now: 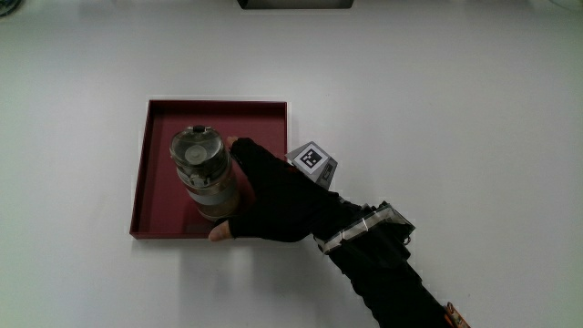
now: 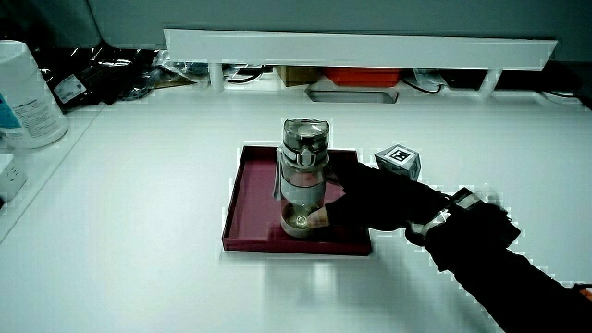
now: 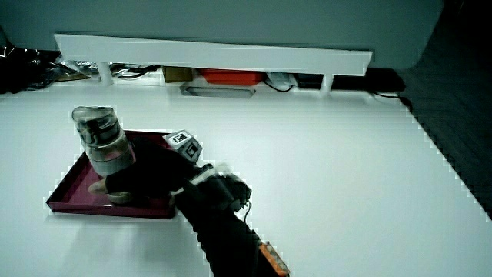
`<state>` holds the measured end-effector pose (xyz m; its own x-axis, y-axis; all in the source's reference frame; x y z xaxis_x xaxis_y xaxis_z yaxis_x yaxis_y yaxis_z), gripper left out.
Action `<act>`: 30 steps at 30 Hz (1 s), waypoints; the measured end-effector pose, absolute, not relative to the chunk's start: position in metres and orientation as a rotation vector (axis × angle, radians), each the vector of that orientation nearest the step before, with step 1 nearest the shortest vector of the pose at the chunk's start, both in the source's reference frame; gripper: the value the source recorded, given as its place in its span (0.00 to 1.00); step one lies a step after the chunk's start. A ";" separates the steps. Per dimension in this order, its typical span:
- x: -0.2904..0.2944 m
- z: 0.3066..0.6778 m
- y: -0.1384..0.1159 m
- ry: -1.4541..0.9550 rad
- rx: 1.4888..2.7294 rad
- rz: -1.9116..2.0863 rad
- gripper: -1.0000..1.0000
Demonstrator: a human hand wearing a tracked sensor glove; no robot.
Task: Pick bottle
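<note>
A clear bottle [image 1: 204, 168] with a grey lid stands upright in a dark red tray [image 1: 164, 121]; it also shows in both side views, bottle [image 2: 303, 176] and bottle [image 3: 106, 146]. The gloved hand [image 1: 270, 194] is wrapped around the bottle's lower body, thumb tip bare at the bottle's base on the side nearer the person. The patterned cube [image 1: 312, 162] sits on the hand's back. In a side view the hand [image 2: 370, 203] grips the bottle low, and the bottle's base rests on the tray floor [image 2: 254, 199].
A low white partition [image 2: 361, 46] runs along the table's edge farthest from the person. A large white container [image 2: 26, 92] stands near the table's edge, farther from the person than the tray.
</note>
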<state>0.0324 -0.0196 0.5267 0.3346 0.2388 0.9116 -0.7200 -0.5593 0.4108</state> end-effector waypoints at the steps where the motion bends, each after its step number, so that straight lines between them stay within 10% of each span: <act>1: 0.031 0.528 -0.019 -0.434 1.721 1.363 0.50; 8: 0.027 0.535 -0.016 -0.421 1.716 1.401 0.50; 30: 0.036 0.547 -0.009 -0.283 1.806 1.619 0.94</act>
